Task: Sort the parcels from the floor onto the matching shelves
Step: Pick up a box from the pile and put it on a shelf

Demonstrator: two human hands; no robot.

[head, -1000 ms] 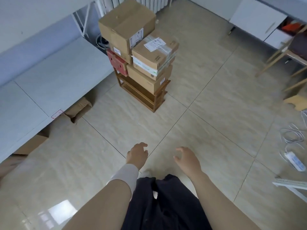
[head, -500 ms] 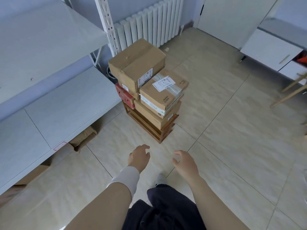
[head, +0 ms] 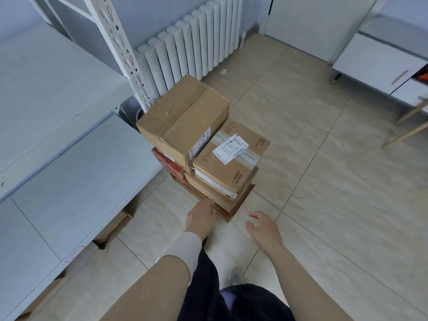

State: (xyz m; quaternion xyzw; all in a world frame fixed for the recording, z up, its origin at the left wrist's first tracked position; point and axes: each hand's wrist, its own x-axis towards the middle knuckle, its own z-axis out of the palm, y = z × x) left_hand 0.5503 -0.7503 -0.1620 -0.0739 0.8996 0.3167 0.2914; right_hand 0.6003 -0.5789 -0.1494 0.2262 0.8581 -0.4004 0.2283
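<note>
Both hands empty, fingers loosely spread; left hand (head: 201, 216) sits nearer the stacked brown cardboard parcels (head: 185, 121) directly ahead than right hand (head: 264, 228).

Stretches both forearms forward and down, side by side. Holds left hand (head: 201, 218) palm down, fingers straight ahead, gripping nothing. Holds right hand (head: 264, 228) a little nearer the body, palm down, fingers loosely curled, empty.

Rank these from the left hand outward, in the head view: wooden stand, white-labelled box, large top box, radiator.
1. Wooden stand, right beside the left hand.
2. White-labelled box, on the stack's right side.
3. Large top box, at the stack's back left.
4. Radiator, against the far wall.
</note>
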